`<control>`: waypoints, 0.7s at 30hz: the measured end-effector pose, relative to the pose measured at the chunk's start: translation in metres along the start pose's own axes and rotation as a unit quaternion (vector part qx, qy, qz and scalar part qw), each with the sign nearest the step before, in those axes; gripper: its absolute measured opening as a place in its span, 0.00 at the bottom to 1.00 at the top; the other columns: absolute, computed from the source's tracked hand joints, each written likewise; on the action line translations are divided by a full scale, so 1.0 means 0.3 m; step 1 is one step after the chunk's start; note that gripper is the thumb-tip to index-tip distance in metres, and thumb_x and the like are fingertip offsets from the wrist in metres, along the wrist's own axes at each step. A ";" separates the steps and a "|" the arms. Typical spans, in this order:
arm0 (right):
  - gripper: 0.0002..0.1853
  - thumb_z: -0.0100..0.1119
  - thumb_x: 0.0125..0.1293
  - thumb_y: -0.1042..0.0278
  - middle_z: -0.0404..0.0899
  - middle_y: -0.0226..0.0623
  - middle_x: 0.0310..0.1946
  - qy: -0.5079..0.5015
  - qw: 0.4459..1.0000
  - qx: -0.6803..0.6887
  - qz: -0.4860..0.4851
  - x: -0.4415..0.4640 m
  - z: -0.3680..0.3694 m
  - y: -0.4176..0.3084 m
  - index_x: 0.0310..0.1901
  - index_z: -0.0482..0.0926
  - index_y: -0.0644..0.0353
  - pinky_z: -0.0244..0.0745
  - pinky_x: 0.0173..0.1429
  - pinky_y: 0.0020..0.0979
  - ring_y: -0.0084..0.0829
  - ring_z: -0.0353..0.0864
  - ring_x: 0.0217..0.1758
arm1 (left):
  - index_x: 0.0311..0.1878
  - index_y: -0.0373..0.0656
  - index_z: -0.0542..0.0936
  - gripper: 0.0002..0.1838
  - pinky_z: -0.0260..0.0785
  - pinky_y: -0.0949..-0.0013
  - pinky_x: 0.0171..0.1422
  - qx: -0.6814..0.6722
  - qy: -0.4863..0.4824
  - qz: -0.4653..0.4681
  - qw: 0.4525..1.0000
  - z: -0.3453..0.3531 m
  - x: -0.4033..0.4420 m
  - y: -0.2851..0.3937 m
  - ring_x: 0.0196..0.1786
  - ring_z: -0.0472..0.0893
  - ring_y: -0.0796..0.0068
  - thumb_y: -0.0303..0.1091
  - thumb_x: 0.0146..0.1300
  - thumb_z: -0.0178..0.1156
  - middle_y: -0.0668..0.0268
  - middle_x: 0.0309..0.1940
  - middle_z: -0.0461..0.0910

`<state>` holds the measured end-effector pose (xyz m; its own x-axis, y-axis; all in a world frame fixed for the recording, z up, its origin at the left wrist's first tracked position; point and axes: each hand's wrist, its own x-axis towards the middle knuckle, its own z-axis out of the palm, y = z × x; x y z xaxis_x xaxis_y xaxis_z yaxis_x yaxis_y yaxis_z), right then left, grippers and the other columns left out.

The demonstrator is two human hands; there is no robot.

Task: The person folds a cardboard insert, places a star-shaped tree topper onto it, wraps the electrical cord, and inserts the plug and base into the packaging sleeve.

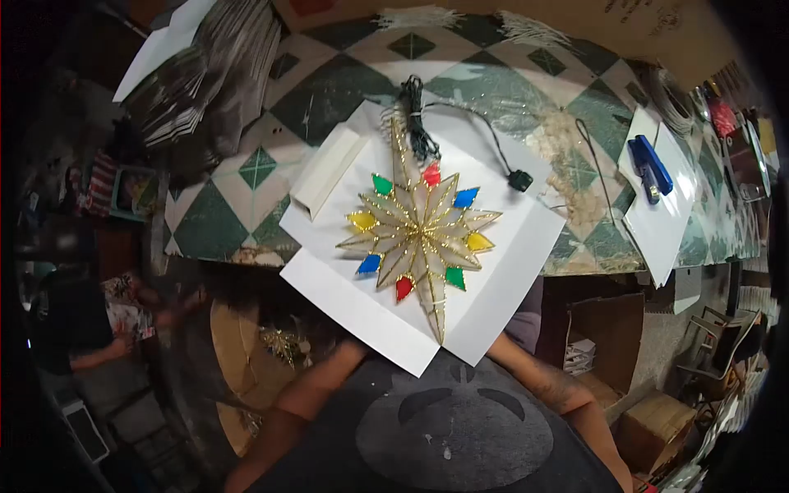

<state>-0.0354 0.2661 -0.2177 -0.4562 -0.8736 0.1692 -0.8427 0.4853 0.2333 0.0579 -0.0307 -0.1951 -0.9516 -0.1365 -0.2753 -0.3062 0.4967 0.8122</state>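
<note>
A star-shaped lantern (421, 230) with gold glitter edges and red, blue, green and yellow tips lies on an unfolded white cardboard box (362, 316). Its bundled dark green cord (417, 123) rests above it, with a black plug (519, 180) toward the right. One box flap (329, 172) stands folded up at the left. My left hand (353, 350) reaches the box's lower left edge, and my right hand (501, 348) is at the lower right edge. The cardboard hides the fingers of both hands, so their grip does not show.
The box overhangs the front of a green-and-white tiled table (214, 218). A blue stapler (651, 168) lies on white card (670, 214) to the right. Stacked flat sheets (205, 74) stand at upper left. Cardboard boxes (604, 337) sit below; another person (74, 320) is at left.
</note>
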 end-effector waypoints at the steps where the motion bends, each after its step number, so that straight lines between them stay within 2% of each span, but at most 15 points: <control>1: 0.35 0.44 0.85 0.52 0.55 0.47 0.85 0.005 0.975 -0.209 -0.070 -0.031 0.079 -0.017 0.86 0.50 0.55 0.60 0.86 0.47 0.47 0.61 0.85 | 0.71 0.51 0.83 0.22 0.69 0.65 0.71 0.097 0.006 0.063 0.993 0.006 0.021 -0.046 0.58 0.81 0.59 0.43 0.79 0.58 0.63 0.63 0.84; 2: 0.35 0.44 0.85 0.52 0.55 0.47 0.85 0.007 0.974 -0.215 -0.065 -0.075 0.158 -0.036 0.86 0.50 0.55 0.60 0.86 0.47 0.47 0.61 0.85 | 0.78 0.49 0.70 0.28 0.60 0.64 0.80 -0.090 -0.047 -0.019 0.995 0.070 -0.008 -0.239 0.71 0.71 0.58 0.45 0.81 0.55 0.59 0.73 0.72; 3: 0.35 0.42 0.85 0.52 0.54 0.46 0.85 0.000 0.960 -0.272 -0.072 -0.115 0.233 -0.055 0.86 0.50 0.55 0.59 0.86 0.47 0.47 0.60 0.85 | 0.86 0.46 0.57 0.35 0.51 0.62 0.89 -0.275 -0.097 -0.102 0.951 0.110 -0.018 -0.345 0.83 0.61 0.56 0.48 0.83 0.53 0.56 0.84 0.60; 5: 0.34 0.39 0.86 0.51 0.52 0.45 0.86 -0.006 0.917 -0.389 -0.086 -0.115 0.264 -0.058 0.86 0.48 0.54 0.57 0.87 0.47 0.46 0.58 0.86 | 0.85 0.45 0.59 0.34 0.54 0.61 0.87 -0.234 -0.083 -0.106 0.963 0.037 0.075 -0.119 0.82 0.63 0.56 0.46 0.82 0.53 0.55 0.82 0.62; 10: 0.33 0.30 0.87 0.50 0.46 0.41 0.88 -0.001 0.760 -0.643 -0.094 -0.113 0.329 -0.063 0.87 0.44 0.52 0.52 0.89 0.47 0.46 0.52 0.88 | 0.81 0.41 0.65 0.29 0.69 0.57 0.76 -0.004 -0.017 -0.192 0.981 -0.163 -0.226 0.342 0.74 0.74 0.54 0.38 0.81 0.52 0.52 0.75 0.71; 11: 0.33 0.28 0.88 0.49 0.45 0.40 0.88 -0.005 0.721 -0.687 -0.092 -0.107 0.336 -0.061 0.87 0.43 0.51 0.52 0.89 0.47 0.46 0.51 0.89 | 0.80 0.40 0.66 0.28 0.72 0.57 0.74 0.040 -0.007 -0.211 0.977 -0.218 -0.172 0.496 0.73 0.76 0.53 0.36 0.81 0.52 0.51 0.74 0.73; 12: 0.33 0.28 0.88 0.49 0.45 0.40 0.88 0.001 0.717 -0.691 -0.088 0.020 0.250 -0.066 0.87 0.43 0.51 0.52 0.89 0.47 0.46 0.51 0.89 | 0.74 0.39 0.69 0.25 0.72 0.58 0.70 -0.080 0.176 -0.135 0.972 -0.306 -0.176 0.514 0.66 0.77 0.55 0.33 0.77 0.55 0.52 0.67 0.75; 13: 0.34 0.31 0.87 0.48 0.48 0.42 0.87 0.016 0.653 -0.755 -0.053 0.101 0.156 -0.026 0.87 0.45 0.51 0.54 0.88 0.48 0.47 0.53 0.88 | 0.69 0.37 0.73 0.22 0.72 0.59 0.66 -0.192 0.343 -0.048 0.918 -0.413 -0.162 0.529 0.60 0.78 0.58 0.30 0.74 0.58 0.53 0.59 0.78; 14: 0.35 0.35 0.86 0.46 0.51 0.44 0.86 0.025 0.586 -0.810 -0.020 0.158 0.044 0.002 0.87 0.46 0.51 0.56 0.88 0.49 0.48 0.56 0.87 | 0.69 0.37 0.73 0.22 0.72 0.59 0.66 -0.186 0.339 -0.043 0.921 -0.472 -0.142 0.595 0.60 0.78 0.58 0.30 0.74 0.58 0.53 0.59 0.78; 15: 0.36 0.39 0.85 0.44 0.54 0.46 0.85 0.031 0.520 -0.853 0.004 0.184 -0.082 0.010 0.86 0.48 0.50 0.58 0.87 0.50 0.49 0.58 0.86 | 0.65 0.38 0.75 0.20 0.71 0.57 0.68 -0.001 0.297 0.104 0.949 -0.523 -0.143 0.669 0.60 0.77 0.57 0.29 0.71 0.59 0.54 0.59 0.78; 16: 0.37 0.42 0.84 0.42 0.57 0.48 0.84 0.036 0.453 -0.890 0.026 0.225 -0.204 0.031 0.86 0.50 0.50 0.60 0.86 0.52 0.50 0.61 0.85 | 0.62 0.39 0.78 0.19 0.69 0.55 0.70 0.183 0.234 0.246 0.923 -0.569 -0.134 0.735 0.61 0.76 0.56 0.28 0.69 0.61 0.55 0.59 0.78; 17: 0.37 0.42 0.84 0.42 0.57 0.48 0.84 0.029 0.464 -0.885 0.024 0.244 -0.210 -0.007 0.86 0.50 0.50 0.60 0.86 0.52 0.50 0.61 0.85 | 0.65 0.40 0.78 0.21 0.66 0.53 0.73 0.232 0.128 0.305 0.915 -0.557 -0.069 0.834 0.66 0.74 0.54 0.31 0.70 0.61 0.55 0.65 0.77; 18: 0.38 0.38 0.84 0.40 0.53 0.46 0.85 0.011 0.420 -0.908 0.013 0.274 -0.194 -0.024 0.86 0.47 0.48 0.58 0.87 0.52 0.50 0.58 0.86 | 0.68 0.41 0.77 0.24 0.63 0.51 0.77 0.274 0.027 0.364 0.890 -0.510 0.003 0.916 0.72 0.73 0.52 0.35 0.71 0.62 0.54 0.70 0.75; 19: 0.38 0.33 0.84 0.38 0.49 0.44 0.86 -0.003 0.370 -0.929 0.004 0.310 -0.167 -0.021 0.87 0.43 0.46 0.56 0.87 0.52 0.50 0.55 0.87 | 0.68 0.41 0.77 0.24 0.63 0.51 0.77 0.276 0.028 0.363 0.889 -0.480 0.037 0.921 0.72 0.73 0.52 0.35 0.71 0.62 0.54 0.70 0.75; 21: 0.39 0.23 0.84 0.33 0.41 0.40 0.89 -0.026 0.265 -0.964 -0.011 0.353 -0.125 -0.001 0.87 0.36 0.42 0.51 0.89 0.52 0.49 0.49 0.89 | 0.73 0.42 0.75 0.28 0.56 0.48 0.83 0.369 -0.070 0.390 0.840 -0.425 0.098 0.886 0.80 0.66 0.52 0.45 0.74 0.60 0.57 0.80 0.68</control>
<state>-0.0728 0.1749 -0.1640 -0.5033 -0.8517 0.1460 0.8433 -0.4471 0.2983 -0.0548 -0.0120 0.0784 -0.8269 0.5545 0.0938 0.5589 0.7916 0.2469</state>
